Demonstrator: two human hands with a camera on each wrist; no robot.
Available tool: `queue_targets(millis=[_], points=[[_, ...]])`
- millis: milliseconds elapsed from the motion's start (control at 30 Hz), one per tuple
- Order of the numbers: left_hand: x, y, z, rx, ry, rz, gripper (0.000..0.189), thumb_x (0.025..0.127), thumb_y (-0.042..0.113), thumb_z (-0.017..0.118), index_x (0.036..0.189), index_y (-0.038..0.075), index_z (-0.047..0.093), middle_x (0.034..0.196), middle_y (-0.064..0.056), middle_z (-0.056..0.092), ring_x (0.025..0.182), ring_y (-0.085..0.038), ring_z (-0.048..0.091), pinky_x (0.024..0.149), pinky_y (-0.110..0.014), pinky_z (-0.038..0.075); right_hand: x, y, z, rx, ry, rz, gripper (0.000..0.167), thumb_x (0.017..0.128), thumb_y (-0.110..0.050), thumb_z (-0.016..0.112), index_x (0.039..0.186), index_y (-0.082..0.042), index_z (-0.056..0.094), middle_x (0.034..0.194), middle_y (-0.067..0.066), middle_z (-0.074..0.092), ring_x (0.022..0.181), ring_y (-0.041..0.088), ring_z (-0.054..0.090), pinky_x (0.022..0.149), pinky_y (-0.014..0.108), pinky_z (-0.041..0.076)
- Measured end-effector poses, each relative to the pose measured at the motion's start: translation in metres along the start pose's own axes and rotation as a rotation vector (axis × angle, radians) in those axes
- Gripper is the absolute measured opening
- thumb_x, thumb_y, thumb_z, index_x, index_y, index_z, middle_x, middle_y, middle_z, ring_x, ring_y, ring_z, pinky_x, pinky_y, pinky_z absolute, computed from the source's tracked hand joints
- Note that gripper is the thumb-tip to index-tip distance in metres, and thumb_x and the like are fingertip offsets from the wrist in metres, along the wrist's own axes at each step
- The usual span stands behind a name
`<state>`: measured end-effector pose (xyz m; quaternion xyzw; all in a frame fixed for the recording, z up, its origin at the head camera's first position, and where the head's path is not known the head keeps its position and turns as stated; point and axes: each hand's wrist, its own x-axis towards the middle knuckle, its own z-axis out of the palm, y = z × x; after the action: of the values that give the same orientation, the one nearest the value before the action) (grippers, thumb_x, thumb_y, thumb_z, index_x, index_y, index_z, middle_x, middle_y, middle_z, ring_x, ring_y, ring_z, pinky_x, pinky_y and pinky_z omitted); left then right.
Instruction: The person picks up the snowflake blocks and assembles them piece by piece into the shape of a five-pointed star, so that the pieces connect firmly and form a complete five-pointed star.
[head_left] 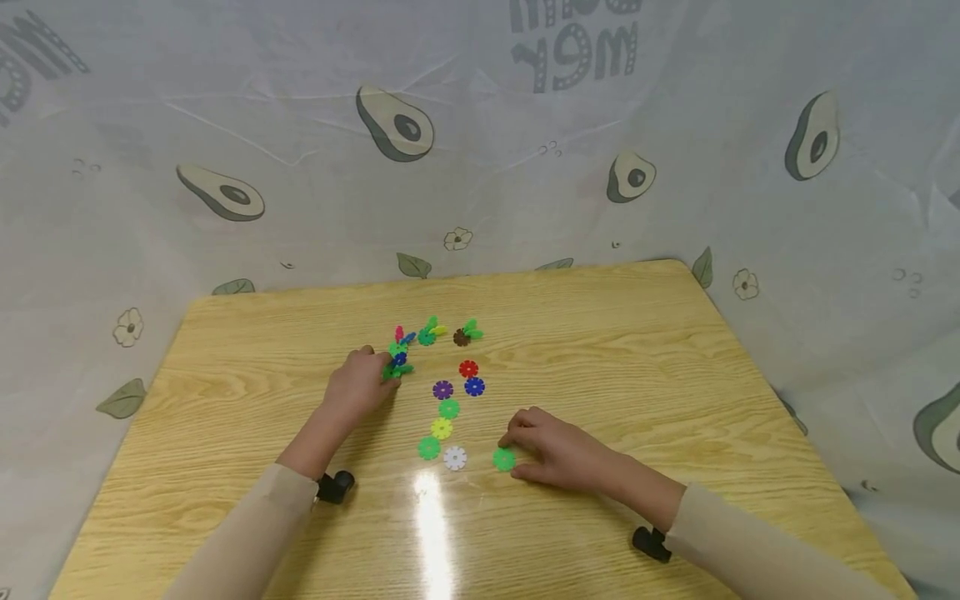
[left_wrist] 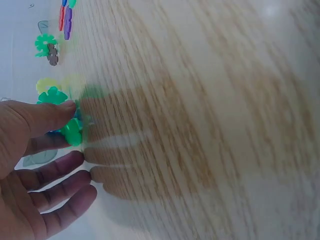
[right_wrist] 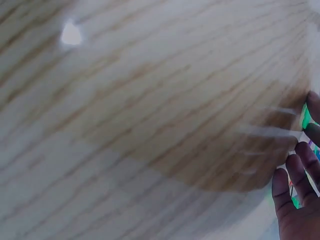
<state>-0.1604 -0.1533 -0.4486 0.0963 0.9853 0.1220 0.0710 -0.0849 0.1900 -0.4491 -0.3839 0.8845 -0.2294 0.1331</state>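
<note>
In the head view my left hand (head_left: 358, 383) is at the left side of a group of notched plastic flower discs. Its thumb and index finger pinch a joined cluster of green and blue discs (head_left: 397, 368); in the left wrist view a green disc (left_wrist: 73, 132) of it shows past the thumb. My right hand (head_left: 558, 450) is nearer the front, its thumb and fingertips pinching a single light green disc (head_left: 504, 459) low over the wooden table. The right wrist view shows only a sliver of this green disc (right_wrist: 306, 116) between thumb and finger.
Two more joined clusters, one green and yellow (head_left: 427, 336), one brown and green (head_left: 462, 337), stand behind. Loose discs lie between the hands: red (head_left: 468, 368), blue (head_left: 474, 387), purple (head_left: 442, 390), yellow (head_left: 442, 428), white (head_left: 454, 458) and green (head_left: 429, 448). A patterned curtain (head_left: 495, 183) hangs behind the table.
</note>
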Motion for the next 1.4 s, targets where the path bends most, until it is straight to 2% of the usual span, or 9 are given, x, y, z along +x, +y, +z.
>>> queue_targets(millis=[200, 300, 433, 600, 700, 900, 1100, 1267, 1400], points=[[-0.007, 0.004, 0.000, 0.020, 0.016, -0.028, 0.050, 0.096, 0.029, 0.077, 0.129, -0.006, 0.063, 0.123, -0.030, 0.063, 0.116, -0.046, 0.059, 0.076, -0.053, 0.064, 0.001, 0.001, 0.004, 0.021, 0.027, -0.017, 0.027, 0.099, -0.027, 0.074, 0.123, -0.016, 0.074, 0.121, -0.002, 0.065, 0.112, 0.013, 0.059, 0.095, 0.031, 0.057], [-0.015, 0.013, -0.002, 0.033, 0.079, -0.036, 0.052, 0.095, 0.027, 0.077, 0.128, -0.009, 0.059, 0.122, -0.032, 0.062, 0.118, -0.049, 0.056, 0.073, -0.051, 0.064, 0.001, 0.002, 0.005, 0.020, 0.033, -0.017, 0.025, 0.099, -0.027, 0.074, 0.121, -0.015, 0.073, 0.119, -0.002, 0.064, 0.109, 0.012, 0.059, 0.093, 0.030, 0.057], [-0.021, 0.032, -0.005, -0.020, 0.172, 0.063, 0.042, 0.097, 0.022, 0.075, 0.126, -0.004, 0.060, 0.115, -0.027, 0.063, 0.111, -0.044, 0.058, 0.067, -0.045, 0.062, 0.002, 0.000, 0.002, 0.022, 0.030, 0.017, 0.025, 0.100, -0.030, 0.072, 0.120, -0.015, 0.070, 0.118, -0.003, 0.065, 0.107, 0.010, 0.059, 0.093, 0.031, 0.057], [-0.022, 0.051, -0.001, -0.122, 0.040, 0.283, 0.022, 0.097, 0.013, 0.075, 0.117, 0.006, 0.067, 0.104, -0.013, 0.066, 0.095, -0.028, 0.059, 0.075, -0.037, 0.057, 0.007, -0.005, -0.007, 0.055, 0.040, 0.089, 0.026, 0.100, -0.032, 0.071, 0.119, -0.014, 0.069, 0.115, -0.004, 0.070, 0.106, 0.011, 0.063, 0.097, 0.036, 0.058], [-0.021, 0.055, 0.007, -0.140, -0.058, 0.335, 0.022, 0.096, 0.013, 0.076, 0.117, 0.009, 0.070, 0.101, -0.009, 0.066, 0.089, -0.022, 0.057, 0.074, -0.035, 0.053, 0.012, -0.008, -0.014, 0.083, 0.073, 0.087, 0.025, 0.099, -0.027, 0.074, 0.117, -0.012, 0.070, 0.110, -0.002, 0.072, 0.100, 0.014, 0.065, 0.091, 0.034, 0.059], [-0.018, 0.058, 0.015, -0.173, -0.097, 0.358, 0.020, 0.098, 0.015, 0.075, 0.117, 0.015, 0.071, 0.099, -0.006, 0.061, 0.085, -0.018, 0.049, 0.066, -0.028, 0.045, 0.020, -0.014, -0.029, 0.166, 0.131, 0.066, 0.024, 0.098, -0.019, 0.075, 0.117, -0.007, 0.069, 0.105, 0.003, 0.073, 0.090, 0.014, 0.065, 0.075, 0.026, 0.059], [-0.011, 0.056, 0.019, -0.234, -0.133, 0.347, 0.018, 0.096, 0.013, 0.077, 0.107, 0.009, 0.063, 0.097, -0.006, 0.055, 0.089, -0.019, 0.046, 0.075, -0.031, 0.043, 0.027, -0.020, -0.037, 0.220, 0.140, 0.077, 0.027, 0.099, -0.021, 0.074, 0.120, -0.006, 0.068, 0.101, 0.001, 0.072, 0.085, 0.005, 0.061, 0.069, 0.020, 0.057], [-0.006, 0.053, 0.020, -0.357, -0.175, 0.320, 0.021, 0.095, 0.005, 0.075, 0.103, 0.007, 0.056, 0.092, -0.006, 0.053, 0.086, -0.019, 0.045, 0.076, -0.030, 0.041, 0.032, -0.024, -0.038, 0.214, 0.161, 0.090, 0.027, 0.099, -0.021, 0.074, 0.120, -0.006, 0.068, 0.100, 0.002, 0.071, 0.084, 0.006, 0.060, 0.070, 0.020, 0.056], [-0.008, 0.053, 0.016, -0.481, -0.127, 0.333, 0.014, 0.099, 0.000, 0.067, 0.108, 0.004, 0.058, 0.091, -0.006, 0.062, 0.080, -0.015, 0.051, 0.071, -0.027, 0.046, 0.036, -0.026, -0.039, 0.227, 0.198, 0.130, 0.025, 0.099, -0.020, 0.073, 0.118, -0.004, 0.068, 0.094, 0.001, 0.069, 0.081, 0.006, 0.059, 0.070, 0.020, 0.055]])
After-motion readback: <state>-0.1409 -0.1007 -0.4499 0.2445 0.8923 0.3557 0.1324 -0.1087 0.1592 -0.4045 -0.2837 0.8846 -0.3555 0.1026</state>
